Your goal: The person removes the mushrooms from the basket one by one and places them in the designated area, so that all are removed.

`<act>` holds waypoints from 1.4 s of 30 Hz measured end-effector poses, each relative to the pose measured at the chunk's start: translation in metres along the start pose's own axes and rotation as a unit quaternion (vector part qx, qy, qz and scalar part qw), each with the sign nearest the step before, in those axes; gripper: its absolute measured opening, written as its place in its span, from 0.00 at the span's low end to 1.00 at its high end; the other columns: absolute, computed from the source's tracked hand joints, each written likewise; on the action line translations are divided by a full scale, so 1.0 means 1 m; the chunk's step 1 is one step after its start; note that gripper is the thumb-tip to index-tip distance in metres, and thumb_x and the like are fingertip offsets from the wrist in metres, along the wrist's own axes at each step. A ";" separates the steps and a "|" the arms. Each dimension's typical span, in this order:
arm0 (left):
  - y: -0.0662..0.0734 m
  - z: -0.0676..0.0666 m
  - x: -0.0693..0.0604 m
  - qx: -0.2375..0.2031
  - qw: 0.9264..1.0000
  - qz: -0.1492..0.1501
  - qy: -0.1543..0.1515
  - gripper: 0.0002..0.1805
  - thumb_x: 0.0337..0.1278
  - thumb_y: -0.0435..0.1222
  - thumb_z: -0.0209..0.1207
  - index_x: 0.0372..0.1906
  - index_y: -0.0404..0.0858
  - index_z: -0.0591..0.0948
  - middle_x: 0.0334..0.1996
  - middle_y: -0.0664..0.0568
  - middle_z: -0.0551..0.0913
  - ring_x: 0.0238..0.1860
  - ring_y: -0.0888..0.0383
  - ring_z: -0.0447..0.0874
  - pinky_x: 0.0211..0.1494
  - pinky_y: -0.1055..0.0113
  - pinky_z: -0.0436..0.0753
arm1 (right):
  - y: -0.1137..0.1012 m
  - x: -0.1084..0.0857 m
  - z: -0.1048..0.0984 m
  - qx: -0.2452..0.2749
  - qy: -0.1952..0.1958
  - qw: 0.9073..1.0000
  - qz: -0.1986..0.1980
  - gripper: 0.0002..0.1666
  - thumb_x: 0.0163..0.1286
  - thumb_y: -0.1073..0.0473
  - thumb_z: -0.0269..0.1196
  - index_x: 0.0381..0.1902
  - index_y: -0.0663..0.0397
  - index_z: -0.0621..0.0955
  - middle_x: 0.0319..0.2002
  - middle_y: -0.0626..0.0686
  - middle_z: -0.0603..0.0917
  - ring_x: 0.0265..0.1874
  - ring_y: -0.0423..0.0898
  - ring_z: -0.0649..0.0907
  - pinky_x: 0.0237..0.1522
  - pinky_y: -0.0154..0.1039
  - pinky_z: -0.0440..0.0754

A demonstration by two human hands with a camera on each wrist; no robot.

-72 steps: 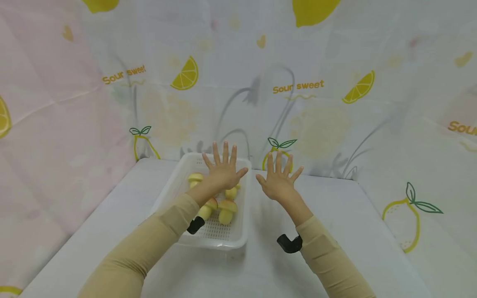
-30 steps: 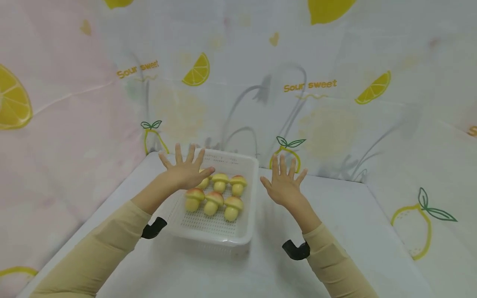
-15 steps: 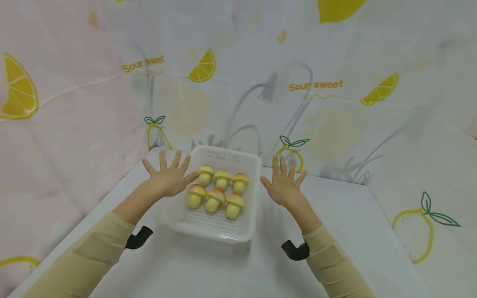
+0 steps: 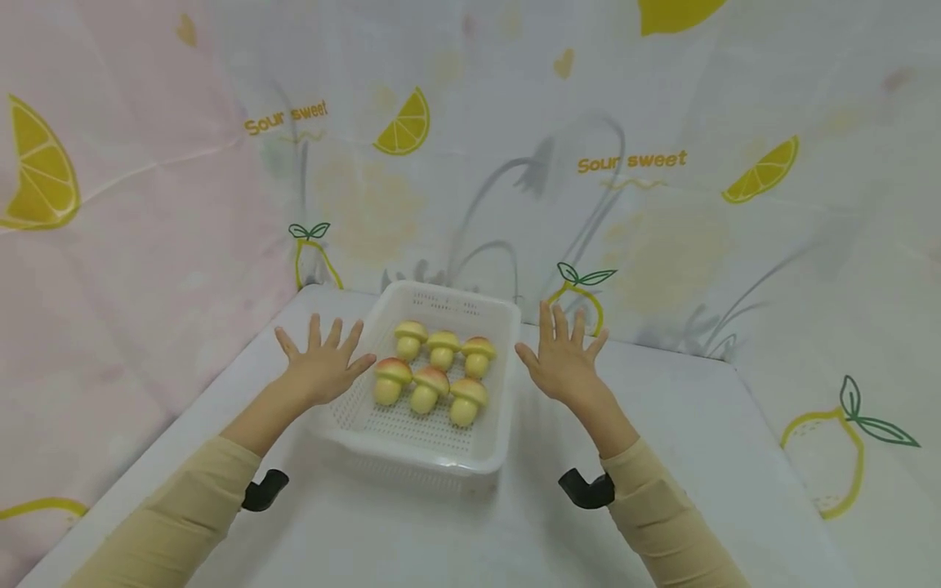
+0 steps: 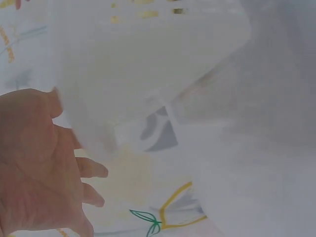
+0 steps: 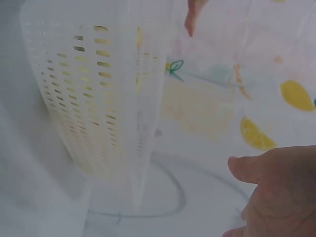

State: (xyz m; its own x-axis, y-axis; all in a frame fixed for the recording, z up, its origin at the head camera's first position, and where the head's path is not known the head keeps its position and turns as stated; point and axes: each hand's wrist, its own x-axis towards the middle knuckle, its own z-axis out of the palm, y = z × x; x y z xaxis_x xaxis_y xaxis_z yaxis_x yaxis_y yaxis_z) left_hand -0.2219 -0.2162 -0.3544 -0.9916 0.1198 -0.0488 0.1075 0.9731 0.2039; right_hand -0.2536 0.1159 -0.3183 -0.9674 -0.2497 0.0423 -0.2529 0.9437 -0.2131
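Note:
A white plastic basket (image 4: 434, 454) with a perforated floor stands on the table. Inside lie several mushroom-shaped yellow pieces (image 4: 430, 388) with reddish caps, in two rows. My left hand (image 4: 322, 369) is held at the basket's left side, fingers spread and holding nothing. On the other side, my right hand (image 4: 564, 357) is raised just past the right rim, its fingers also spread and nothing in it. The left wrist view has my left hand (image 5: 39, 163) beside the basket wall (image 5: 148, 64). In the right wrist view, my right hand (image 6: 284, 192) is apart from the slotted wall (image 6: 84, 98).
The white table (image 4: 662, 457) reaches back to a cloth backdrop (image 4: 470, 98) printed with lemons and words. A pink-tinted cloth side (image 4: 147, 269) borders the table on the left. Each sleeve bears a black curved piece (image 4: 266, 490) near the wrist.
My left hand has moved left from above the basket to its left side, uncovering the mushroom-shaped pieces. My right hand has hardly moved. The head view has shifted slightly.

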 end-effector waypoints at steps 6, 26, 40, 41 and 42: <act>-0.015 0.024 0.003 -0.024 0.999 0.038 0.014 0.39 0.74 0.51 0.40 0.74 0.29 0.45 0.70 0.24 0.48 0.70 0.27 0.36 0.59 0.24 0.34 | -0.006 0.002 -0.001 0.007 0.001 1.000 -0.016 0.46 0.76 0.42 0.44 0.76 0.58 0.36 0.75 0.64 0.43 0.71 0.67 0.35 0.59 0.73 0.26; -0.022 0.042 -0.001 -0.066 0.995 0.033 0.067 0.31 0.69 0.33 0.38 0.72 0.23 0.50 0.46 0.27 0.78 0.24 0.49 0.74 0.23 0.59 0.74 | -0.030 0.009 -0.004 0.068 -0.027 0.994 -0.083 0.47 0.76 0.41 0.44 0.75 0.61 0.36 0.74 0.64 0.44 0.72 0.66 0.39 0.59 0.73 0.27; -0.018 0.042 0.004 -0.081 0.994 0.011 0.068 0.31 0.70 0.34 0.39 0.73 0.27 0.51 0.17 0.48 0.70 0.18 0.53 0.67 0.22 0.60 0.71 | -0.044 0.018 -0.013 0.098 -0.057 0.988 -0.103 0.41 0.78 0.43 0.42 0.74 0.68 0.50 0.71 0.69 0.53 0.70 0.68 0.49 0.63 0.72 0.39; -0.017 0.042 0.004 -0.082 0.994 0.012 0.071 0.31 0.70 0.34 0.39 0.73 0.27 0.51 0.16 0.49 0.69 0.17 0.54 0.66 0.21 0.61 0.70 | -0.045 0.019 -0.013 0.097 -0.056 0.988 -0.106 0.40 0.78 0.43 0.42 0.73 0.68 0.52 0.71 0.69 0.55 0.70 0.68 0.51 0.64 0.71 0.41; -0.017 0.042 0.004 -0.082 0.994 0.012 0.073 0.31 0.70 0.34 0.39 0.73 0.27 0.51 0.15 0.49 0.68 0.16 0.55 0.65 0.20 0.62 0.69 | -0.046 0.019 -0.013 0.096 -0.055 0.988 -0.110 0.39 0.78 0.44 0.42 0.73 0.68 0.54 0.70 0.69 0.56 0.70 0.68 0.52 0.64 0.70 0.43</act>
State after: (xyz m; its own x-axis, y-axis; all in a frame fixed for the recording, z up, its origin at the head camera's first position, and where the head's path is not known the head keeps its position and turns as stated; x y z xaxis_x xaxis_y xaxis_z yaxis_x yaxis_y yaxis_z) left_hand -0.2251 -0.2241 -0.3996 -0.9900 0.1012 0.0982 0.1301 0.9239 0.3600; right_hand -0.2610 0.0708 -0.2950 -0.8794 -0.4761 0.0036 -0.4392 0.8084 -0.3919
